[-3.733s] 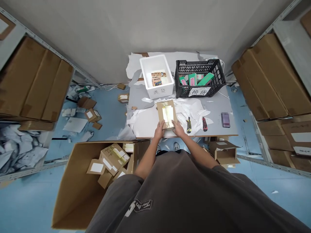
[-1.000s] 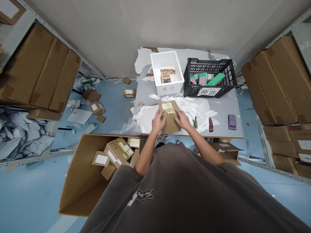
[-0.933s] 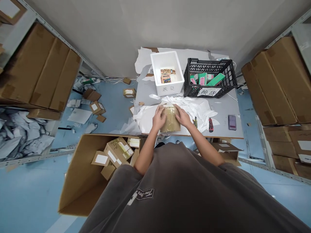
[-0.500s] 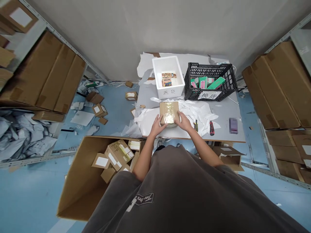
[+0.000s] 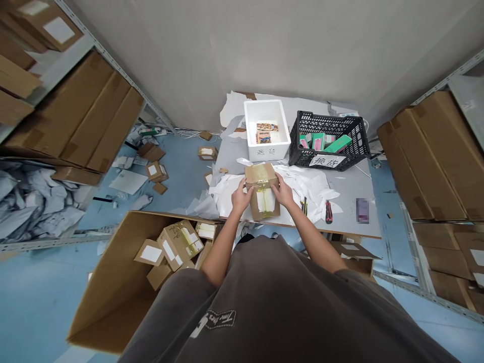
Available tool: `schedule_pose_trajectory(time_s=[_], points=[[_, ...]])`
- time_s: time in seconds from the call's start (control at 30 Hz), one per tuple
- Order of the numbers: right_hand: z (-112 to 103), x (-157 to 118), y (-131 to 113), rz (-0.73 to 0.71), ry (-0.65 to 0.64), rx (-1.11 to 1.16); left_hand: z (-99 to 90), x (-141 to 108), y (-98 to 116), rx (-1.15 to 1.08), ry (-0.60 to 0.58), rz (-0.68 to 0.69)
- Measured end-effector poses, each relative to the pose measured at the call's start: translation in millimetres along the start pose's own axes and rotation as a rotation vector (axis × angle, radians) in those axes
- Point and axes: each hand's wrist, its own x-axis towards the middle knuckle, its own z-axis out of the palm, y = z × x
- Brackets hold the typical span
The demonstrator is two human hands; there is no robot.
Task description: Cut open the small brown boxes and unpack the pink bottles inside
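Observation:
A taped cardboard box [image 5: 265, 202] is tilted over the front part of the table, so a side with a white label and yellowish tape faces me. My left hand [image 5: 242, 197] grips its left side, and my right hand [image 5: 283, 191] grips its right side. Crumpled white paper [image 5: 306, 187] lies under and to the right of the box. Behind it stands a white foam bin [image 5: 269, 150] with small packets inside. To the bin's right is a black crate [image 5: 328, 121] holding green and pink boxes.
A yellow-black cutter [image 5: 304, 205], a red-black cutter [image 5: 328, 212] and a purple item [image 5: 362, 210] lie on the table's right part. A large open carton [image 5: 109, 282] of boxes stands at the lower left. Shelves with cartons flank both sides.
The box has been tipped between my hands, so its labelled side now shows. The whole view has shifted slightly, with the table and bins lower in the picture.

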Motion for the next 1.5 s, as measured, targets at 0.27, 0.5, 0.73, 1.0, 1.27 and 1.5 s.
schedule_pose_trajectory(time_s=[0.27, 0.5, 0.73, 1.0, 1.27, 1.5], points=[[27.1, 28.2, 16.0, -0.005, -0.134, -0.023, 35.9, 5.6, -23.3, 0.041, -0.189, 0.087], [7.6, -27.6, 50.5, 0.031, -0.077, -0.133, 9.0, 58.4, -12.4, 0.271, -0.336, 0.191], [-20.8, -73.7, 115.6, 0.188, -0.056, -0.193, 7.2, 139.4, 8.9, 0.505, -0.556, 0.174], [-15.6, -99.6, 210.6, 0.636, -0.197, -0.163, 36.8, 69.2, 7.9, 0.639, -0.49, 0.001], [5.0, -51.4, 237.8, 0.798, -0.17, -0.186, 57.6, -2.1, 16.4, 0.617, -0.397, -0.054], [-20.0, -18.6, 207.1, 0.649, 0.092, -0.206, 30.2, 29.9, 10.1, 0.644, -0.332, 0.062]])
